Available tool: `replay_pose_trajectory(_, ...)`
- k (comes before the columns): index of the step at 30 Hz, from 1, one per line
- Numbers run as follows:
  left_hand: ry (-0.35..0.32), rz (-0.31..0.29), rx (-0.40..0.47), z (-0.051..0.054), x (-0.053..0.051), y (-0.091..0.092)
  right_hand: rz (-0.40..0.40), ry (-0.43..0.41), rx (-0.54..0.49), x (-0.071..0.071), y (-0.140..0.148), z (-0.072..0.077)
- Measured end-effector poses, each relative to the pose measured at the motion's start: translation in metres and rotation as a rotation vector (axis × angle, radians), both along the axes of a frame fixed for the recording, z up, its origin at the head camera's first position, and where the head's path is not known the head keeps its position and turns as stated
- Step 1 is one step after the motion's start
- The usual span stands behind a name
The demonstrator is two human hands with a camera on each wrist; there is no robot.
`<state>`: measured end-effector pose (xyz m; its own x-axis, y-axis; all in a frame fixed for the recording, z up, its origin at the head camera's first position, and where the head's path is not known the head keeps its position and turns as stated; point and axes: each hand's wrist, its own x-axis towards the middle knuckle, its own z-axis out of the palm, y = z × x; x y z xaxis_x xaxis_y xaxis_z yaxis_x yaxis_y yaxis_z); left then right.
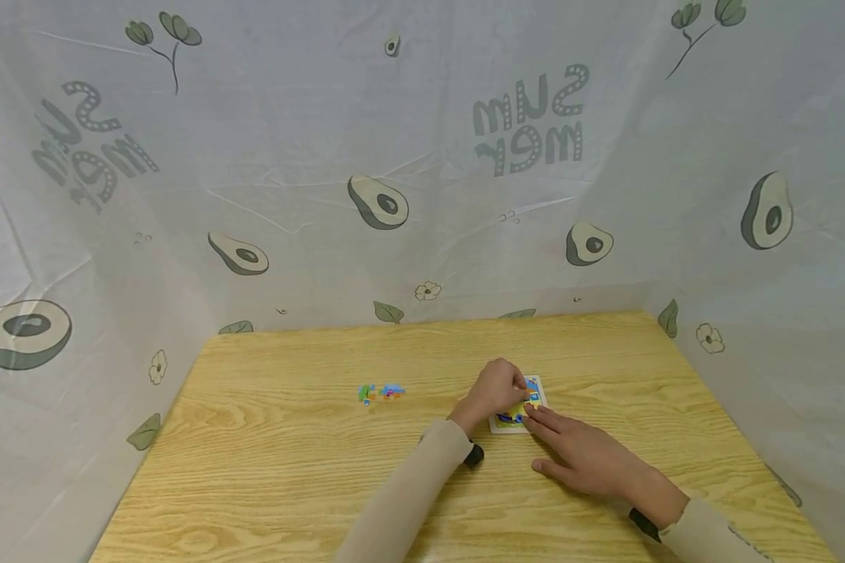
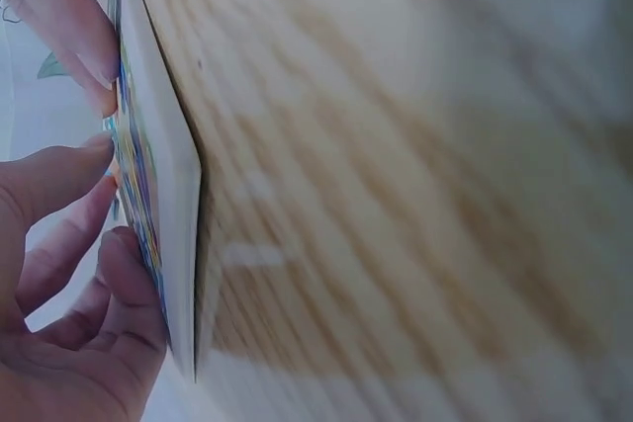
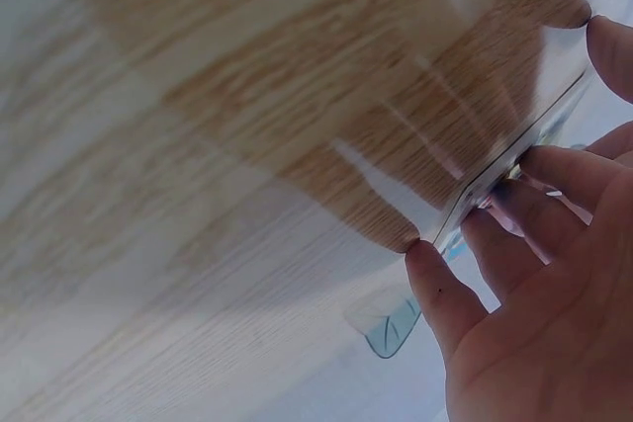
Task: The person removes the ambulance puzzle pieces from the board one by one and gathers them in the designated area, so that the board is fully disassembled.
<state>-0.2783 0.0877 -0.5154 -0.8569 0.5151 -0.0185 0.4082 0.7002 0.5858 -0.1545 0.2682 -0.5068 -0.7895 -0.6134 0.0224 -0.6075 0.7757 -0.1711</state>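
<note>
- Left grip: fingers bent inward, thumb and fingertips close together at the board's face; whether they pinch a piece cannot be told.
- Right grip: loose, palm down, fingers nearly straight, their tips on the board's near right part.
- Board: thin, stiff-looking slab with a smooth white border and a printed face in blue, yellow and green; it lies flat right of centre, under both sets of fingertips.
- Pieces: small, irregular and brightly coloured, clustered well left of the board.
- Surface: yellowish wood grain in long wavy streaks, glossy enough to mirror the fingers in the right wrist view.
- Cloth: pale, creased, printed with avocados, leaves and reversed lettering; it hangs behind and at both sides.
- Arms: beige sleeves, black wristbands; the left forearm slants up and rightward, the right comes in from the lower right, its thumb spread apart from the fingers.
</note>
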Motion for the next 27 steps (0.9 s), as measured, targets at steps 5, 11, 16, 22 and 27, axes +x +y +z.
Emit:
replay_pose_trajectory(5, -0.01, 0.003, 0.03, 0.0009, 0.001, 0.0006, 0.001, 0.008, 0.0, 0.001, -0.0008, 0.0014)
replay_pose_trajectory(11, -0.019, 0.007, 0.042, 0.0004, 0.0006, 0.0021, -0.001, 0.012, 0.002, 0.0009, -0.0012, 0.0013)
replay_pose_trajectory(16, 0.005, 0.026, -0.013, -0.0009, -0.0008, 0.0029, 0.0, 0.01, 0.004, 0.0004, -0.0013, 0.0014)
replay_pose_trajectory(22, 0.005, 0.046, -0.05, 0.0002, -0.0013, 0.0019, 0.002, 0.015, 0.005, -0.0001, -0.0016, 0.0009)
replay_pose_trajectory(27, -0.006, 0.06, -0.062, 0.001, -0.0016, 0.0029, -0.002, 0.009, 0.007, 0.0, -0.0013, 0.0006)
